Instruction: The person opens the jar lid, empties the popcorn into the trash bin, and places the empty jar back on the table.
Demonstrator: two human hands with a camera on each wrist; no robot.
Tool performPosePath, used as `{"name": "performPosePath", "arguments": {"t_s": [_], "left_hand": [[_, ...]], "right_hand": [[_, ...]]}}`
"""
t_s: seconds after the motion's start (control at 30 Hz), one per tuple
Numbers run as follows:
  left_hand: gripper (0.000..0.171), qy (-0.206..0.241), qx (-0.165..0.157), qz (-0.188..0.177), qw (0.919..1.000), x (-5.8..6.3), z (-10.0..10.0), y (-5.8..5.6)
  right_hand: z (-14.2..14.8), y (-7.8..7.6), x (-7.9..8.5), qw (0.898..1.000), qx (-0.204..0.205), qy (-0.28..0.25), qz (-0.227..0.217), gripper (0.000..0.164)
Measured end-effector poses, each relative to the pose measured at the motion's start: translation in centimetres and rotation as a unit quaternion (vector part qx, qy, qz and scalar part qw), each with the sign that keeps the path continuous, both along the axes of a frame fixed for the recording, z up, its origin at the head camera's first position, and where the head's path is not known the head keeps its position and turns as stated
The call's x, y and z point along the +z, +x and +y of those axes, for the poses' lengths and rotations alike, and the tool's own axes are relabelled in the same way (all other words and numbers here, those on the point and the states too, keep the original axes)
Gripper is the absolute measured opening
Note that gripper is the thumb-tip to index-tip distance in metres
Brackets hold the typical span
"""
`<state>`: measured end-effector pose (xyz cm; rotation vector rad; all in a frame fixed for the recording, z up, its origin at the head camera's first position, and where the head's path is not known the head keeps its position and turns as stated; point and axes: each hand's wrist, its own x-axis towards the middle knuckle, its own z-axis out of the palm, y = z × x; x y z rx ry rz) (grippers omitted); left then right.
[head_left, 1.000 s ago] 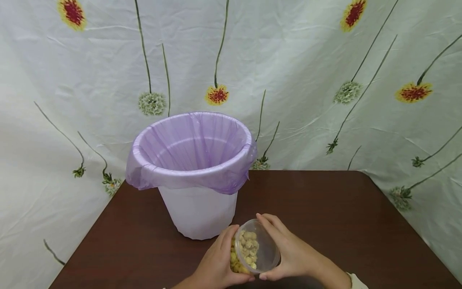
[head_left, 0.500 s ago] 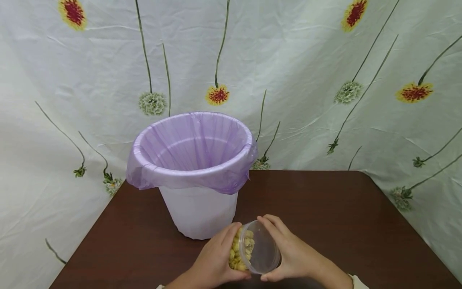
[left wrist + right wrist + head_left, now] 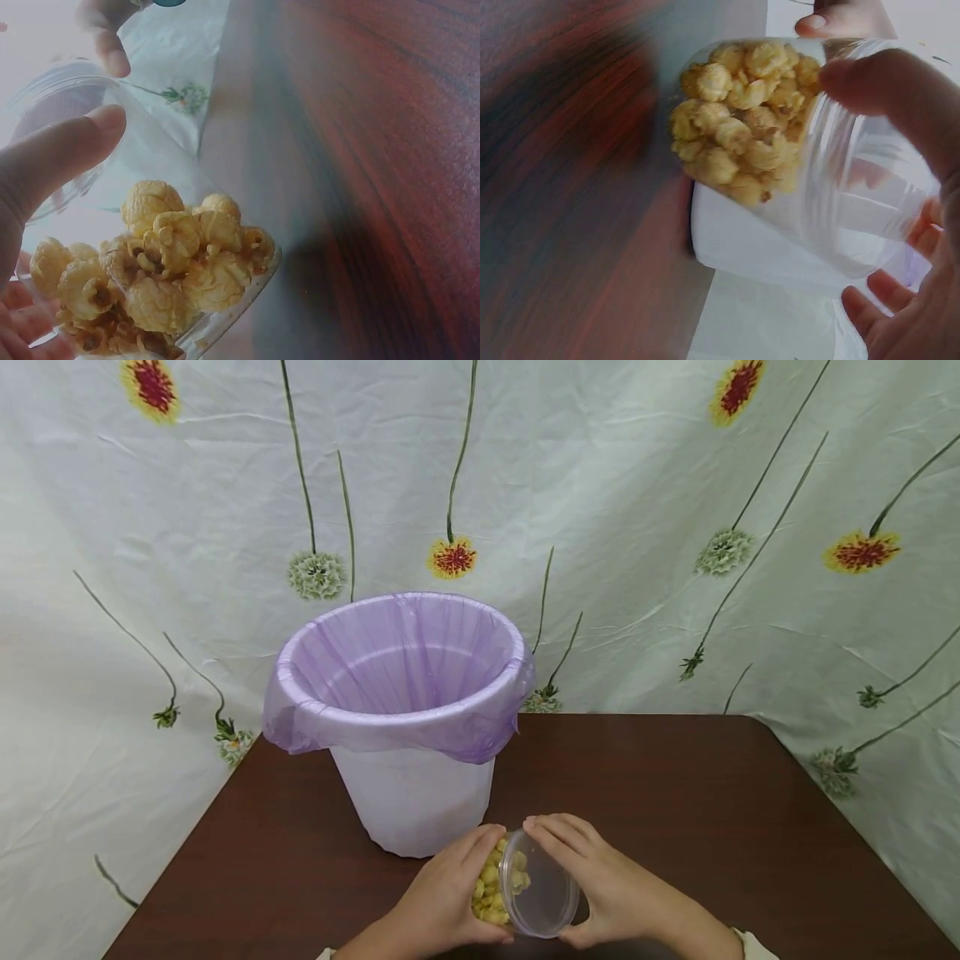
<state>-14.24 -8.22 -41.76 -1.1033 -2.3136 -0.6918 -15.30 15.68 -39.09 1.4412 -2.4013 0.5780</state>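
Both hands hold a clear plastic jar (image 3: 821, 135) of caramel-coloured popcorn (image 3: 165, 255), tipped on its side low over the front of the table. My left hand (image 3: 442, 897) grips the popcorn-filled end, thumb above and fingers beneath in the left wrist view. Curled round the clear ridged end, which looks like a lid (image 3: 543, 893), is my right hand (image 3: 618, 885). Its thumb presses near the ridges in the right wrist view, with fingertips spread at the far side. Popcorn is heaped at the left end, and the right end shows mostly clear plastic.
A white bin (image 3: 412, 793) with a purple liner bag (image 3: 405, 735) folded over its rim stands just behind my hands, slightly left. The dark brown table (image 3: 660, 793) extends to the right. A white floral cloth (image 3: 630, 485) hangs behind it.
The clear ridged end has turned further to the right, and less popcorn shows through it. Both hands keep hold, the right hand lowered slightly.
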Motion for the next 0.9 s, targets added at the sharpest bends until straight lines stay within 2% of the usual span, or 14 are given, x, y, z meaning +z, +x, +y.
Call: {"name": "performPosePath", "arguments": {"t_s": [0.13, 0.3, 0.57, 0.73, 0.9], "left_hand": [[0.104, -0.007, 0.004, -0.007, 0.9999, -0.1, 0.0, 0.0], [0.105, -0.006, 0.0, -0.009, 0.9999, -0.2, 0.0, 0.0], [0.103, -0.009, 0.01, -0.001, 0.9999, -0.2, 0.0, 0.0], [0.102, -0.008, 0.014, -0.002, 0.9999, 0.0, 0.0, 0.1], [0.105, -0.008, 0.012, -0.006, 0.9999, 0.1, 0.0, 0.2]], "right_hand": [[0.0, 0.5, 0.1, 0.999, -0.021, 0.02, -0.036, 0.114], [-0.6, 1.6, 0.3, 0.995, -0.059, 0.012, -0.075, 0.117], [-1.9, 2.8, 0.1, 0.982, -0.164, -0.02, -0.086, 0.114], [-2.1, 2.8, 0.3, 0.981, -0.175, -0.023, -0.078, 0.106], [-1.9, 2.6, 0.5, 0.987, -0.15, -0.032, -0.047, 0.105]]}}
